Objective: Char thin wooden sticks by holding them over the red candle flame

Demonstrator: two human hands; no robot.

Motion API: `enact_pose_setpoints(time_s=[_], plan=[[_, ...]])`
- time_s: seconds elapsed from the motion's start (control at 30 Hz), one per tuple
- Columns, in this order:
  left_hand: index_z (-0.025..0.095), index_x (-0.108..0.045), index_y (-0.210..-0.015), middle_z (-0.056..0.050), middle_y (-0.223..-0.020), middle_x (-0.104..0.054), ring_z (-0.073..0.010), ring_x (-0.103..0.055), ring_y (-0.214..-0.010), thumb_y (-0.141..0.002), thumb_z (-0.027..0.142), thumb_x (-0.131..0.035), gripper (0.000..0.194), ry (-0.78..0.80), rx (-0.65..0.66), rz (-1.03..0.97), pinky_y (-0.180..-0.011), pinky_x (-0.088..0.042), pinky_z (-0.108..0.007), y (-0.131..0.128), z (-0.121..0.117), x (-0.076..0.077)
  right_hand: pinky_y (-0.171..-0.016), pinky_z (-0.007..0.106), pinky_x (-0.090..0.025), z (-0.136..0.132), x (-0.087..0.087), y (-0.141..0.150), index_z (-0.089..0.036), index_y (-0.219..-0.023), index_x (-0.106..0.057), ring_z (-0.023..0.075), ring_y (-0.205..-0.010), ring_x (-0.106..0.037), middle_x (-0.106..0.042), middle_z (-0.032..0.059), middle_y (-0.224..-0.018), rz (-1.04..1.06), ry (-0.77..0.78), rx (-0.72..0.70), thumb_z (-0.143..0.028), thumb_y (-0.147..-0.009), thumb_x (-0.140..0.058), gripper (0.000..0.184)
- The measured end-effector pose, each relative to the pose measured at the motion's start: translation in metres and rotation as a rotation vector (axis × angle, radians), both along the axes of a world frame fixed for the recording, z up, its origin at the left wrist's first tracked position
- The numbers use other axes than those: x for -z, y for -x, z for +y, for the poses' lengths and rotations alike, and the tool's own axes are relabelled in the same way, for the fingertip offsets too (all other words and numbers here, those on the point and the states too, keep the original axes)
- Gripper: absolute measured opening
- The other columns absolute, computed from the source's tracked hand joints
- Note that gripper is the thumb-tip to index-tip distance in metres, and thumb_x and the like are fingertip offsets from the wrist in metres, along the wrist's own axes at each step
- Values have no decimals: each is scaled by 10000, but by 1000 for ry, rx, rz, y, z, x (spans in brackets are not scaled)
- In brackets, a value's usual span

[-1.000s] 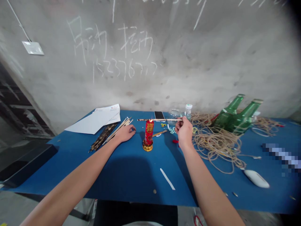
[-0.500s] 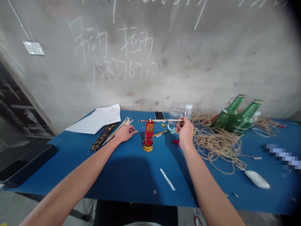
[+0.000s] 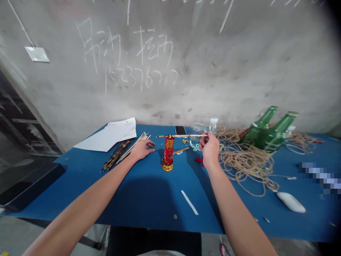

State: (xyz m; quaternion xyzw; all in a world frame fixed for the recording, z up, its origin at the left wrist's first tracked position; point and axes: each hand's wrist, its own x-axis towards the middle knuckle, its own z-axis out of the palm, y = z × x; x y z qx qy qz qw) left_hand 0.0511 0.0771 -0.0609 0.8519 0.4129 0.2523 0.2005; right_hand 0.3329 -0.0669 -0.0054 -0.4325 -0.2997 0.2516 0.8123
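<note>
My right hand (image 3: 209, 146) pinches the right end of a thin wooden stick (image 3: 190, 135), which lies level across the top of a red candle (image 3: 168, 151). The stick's left part is charred dark. Gold lettering marks the candle, and it stands upright in a gold base (image 3: 167, 166). A flame is hard to make out. My left hand (image 3: 143, 149) rests on the table to the left of the candle, fingers loosely bent and apart, with nothing seen in them. Pale sticks (image 3: 136, 144) and a bundle of scorched sticks (image 3: 116, 155) lie beside it.
The blue table (image 3: 149, 199) also bears white papers (image 3: 106, 137), a phone (image 3: 180, 131), glass jars (image 3: 198, 128), tangled twine (image 3: 246, 163), green bottles (image 3: 279, 129), a white computer mouse (image 3: 290, 202) and a white strip (image 3: 189, 202). A dark box (image 3: 30, 186) sits at the left edge.
The stick has shifted very slightly to the right over the candle, and the glow seen at the candle top a second ago has faded. My left hand stays in place.
</note>
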Motion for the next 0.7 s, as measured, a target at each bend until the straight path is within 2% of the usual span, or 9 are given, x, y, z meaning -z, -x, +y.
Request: enact_pose_setpoints(time_s=[0.07,0.13,0.2,0.27,0.33,0.43,0.7], plan=[[223,-751,-1148,-51,-1116,-796,-218,-716,-923,-836,344,-757,335,-48,-10,15,-856,-559,-351,0,2,3,-398,224,-238,0,-1,0,-202,-772,-597,98,-438,-328,-395,-75,-518,-2,-2,4,-508,-945,-571,352],[228,-735,-1222,-76,-1272,-750,-264,-688,-1136,-868,389,-727,389,-148,-78,55,-1005,-526,-384,1,4,6,-398,226,-243,0,-1,1,-204,-773,-597,99,-434,-333,-392,-77,-518,-10,-1,8,-534,-940,-579,370],[219,-696,-1323,-109,-1462,-645,-322,-567,-1362,-902,448,-678,480,-239,-194,132,-1149,-432,-438,2,5,8,-398,228,-245,0,-1,0,-206,-775,-597,99,-431,-329,-387,-79,-515,-15,0,8,-548,-941,-579,381],[201,-615,-1442,-141,-1595,-516,-366,-446,-1477,-927,503,-623,597,-260,-288,234,-1214,-349,-492,3,5,10,-398,226,-246,0,-1,0,-206,-778,-596,98,-433,-326,-386,-79,-513,-16,-2,2,-545,-944,-577,378],[183,-541,-1515,-169,-1639,-452,-391,-401,-1507,-952,549,-558,672,-215,-305,337,-1221,-325,-524,4,5,10,-399,224,-244,-1,-1,1,-206,-781,-598,98,-436,-324,-384,-79,-511,-19,-2,-1,-540,-944,-577,373],[160,-509,-1537,-192,-1645,-435,-394,-384,-1522,-992,575,-451,687,-147,-274,428,-1217,-324,-532,4,3,9,-398,228,-239,-1,-1,2,-206,-774,-601,98,-435,-316,-384,-79,-506,-21,7,9,-540,-936,-582,372],[173,-455,-1589,-176,-1710,-318,-379,-287,-1578,-1022,550,-370,686,-92,-251,461,-1243,-285,-541,2,1,9,-403,227,-255,-1,0,1,-209,-777,-597,100,-437,-326,-384,-79,-521,-21,2,-2,-549,-952,-576,384]])
